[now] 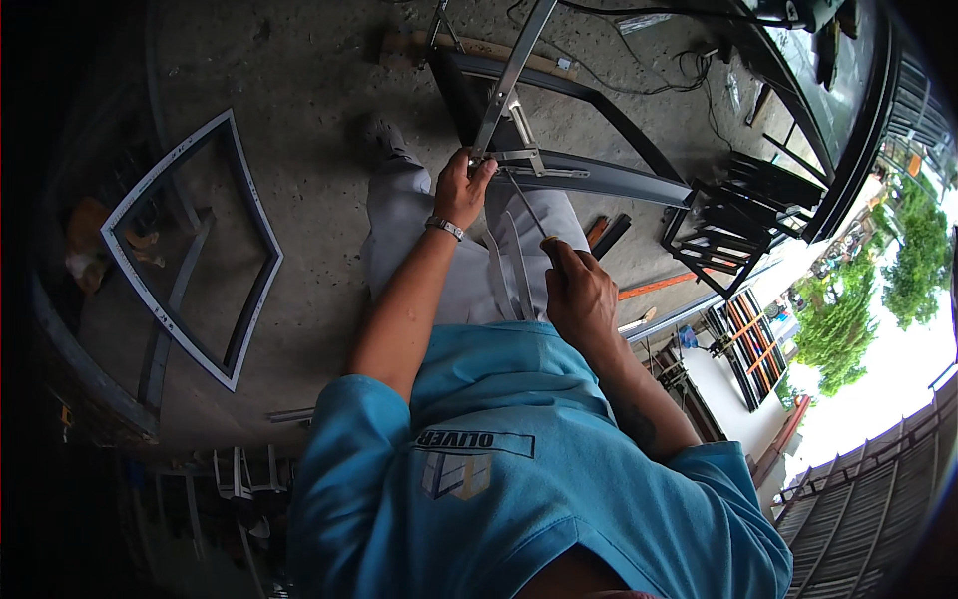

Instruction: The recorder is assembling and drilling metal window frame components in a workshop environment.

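Observation:
My left hand (464,187) is closed around the lower end of a grey metal frame bar (514,75), where a silver hinge arm (532,157) is attached. In my right hand (583,292) is a screwdriver (530,212), gripped by its handle. Its shaft slants up and left, and the tip ends beside my left fingertips at the hinge; whether it sits in a screw is too small to tell. A dark grey window frame (609,180) lies beyond my knees, the hinge arm reaching over its near side. Pale narrow strips (521,268) lie across my lap.
To the left, a white-edged frame (267,228) leans near an orange-and-white animal (88,240). Black metal pieces (748,205) are stacked at right, with an orange bar (659,287) on the floor before them. Cables (689,70) trail across the far floor, past a wooden board (404,48).

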Demonstrator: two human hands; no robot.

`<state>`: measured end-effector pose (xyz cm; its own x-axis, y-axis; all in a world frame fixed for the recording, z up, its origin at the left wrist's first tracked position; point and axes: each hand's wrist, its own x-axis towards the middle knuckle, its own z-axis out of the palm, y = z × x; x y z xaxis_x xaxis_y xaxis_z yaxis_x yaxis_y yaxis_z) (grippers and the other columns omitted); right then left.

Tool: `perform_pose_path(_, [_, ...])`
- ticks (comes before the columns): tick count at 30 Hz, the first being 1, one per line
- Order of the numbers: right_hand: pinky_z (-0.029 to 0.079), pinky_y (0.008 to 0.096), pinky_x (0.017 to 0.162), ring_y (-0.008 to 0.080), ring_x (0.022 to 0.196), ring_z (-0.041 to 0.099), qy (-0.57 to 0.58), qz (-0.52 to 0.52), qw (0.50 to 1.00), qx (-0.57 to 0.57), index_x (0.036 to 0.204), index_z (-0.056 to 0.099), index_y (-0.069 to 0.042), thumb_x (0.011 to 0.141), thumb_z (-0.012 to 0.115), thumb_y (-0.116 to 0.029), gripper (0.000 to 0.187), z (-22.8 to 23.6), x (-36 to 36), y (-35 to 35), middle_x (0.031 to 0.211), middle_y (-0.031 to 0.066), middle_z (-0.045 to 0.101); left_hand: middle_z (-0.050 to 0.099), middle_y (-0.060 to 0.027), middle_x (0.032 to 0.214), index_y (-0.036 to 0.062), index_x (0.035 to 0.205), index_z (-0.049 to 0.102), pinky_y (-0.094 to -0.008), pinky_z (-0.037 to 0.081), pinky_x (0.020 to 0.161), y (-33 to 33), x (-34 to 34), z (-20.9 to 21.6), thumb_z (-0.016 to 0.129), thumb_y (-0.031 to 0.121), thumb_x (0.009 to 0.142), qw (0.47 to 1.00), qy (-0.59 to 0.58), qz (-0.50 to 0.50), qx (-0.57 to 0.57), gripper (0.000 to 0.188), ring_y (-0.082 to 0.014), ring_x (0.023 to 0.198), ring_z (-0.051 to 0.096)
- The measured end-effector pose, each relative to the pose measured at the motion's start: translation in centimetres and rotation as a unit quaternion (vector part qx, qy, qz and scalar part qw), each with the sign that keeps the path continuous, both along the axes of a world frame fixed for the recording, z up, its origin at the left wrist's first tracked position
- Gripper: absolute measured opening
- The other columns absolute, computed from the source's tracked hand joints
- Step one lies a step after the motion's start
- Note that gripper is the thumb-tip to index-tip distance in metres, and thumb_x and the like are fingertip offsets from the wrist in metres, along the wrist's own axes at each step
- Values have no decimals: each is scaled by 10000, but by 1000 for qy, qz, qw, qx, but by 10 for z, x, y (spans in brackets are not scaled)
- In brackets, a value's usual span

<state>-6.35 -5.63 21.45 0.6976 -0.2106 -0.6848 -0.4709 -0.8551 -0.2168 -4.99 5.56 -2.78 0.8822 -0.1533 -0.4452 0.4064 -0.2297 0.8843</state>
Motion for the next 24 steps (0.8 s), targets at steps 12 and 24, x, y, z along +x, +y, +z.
perform_pose_path(12, [492, 242, 470, 156, 693, 625, 154, -720, 602, 311, 1220, 513, -9, 961, 464, -209, 330, -16, -10, -19, 983, 114, 639, 624, -226, 888, -16, 1056, 531, -468, 472, 710, 0, 2, -8, 521, 473, 927, 999, -2, -40, 24, 506, -418, 827, 600])
perform_pose_path(24, [528, 385, 653, 307, 774, 663, 12, -289, 954, 83, 1125, 600, -6, 874, 545, -76, 266, -4, 1, -15, 924, 183, 654, 613, -217, 828, -16, 1024, 505, -478, 461, 659, -8, 2, -12, 530, 460, 928, 998, -27, -10, 50, 486, -422, 772, 595])
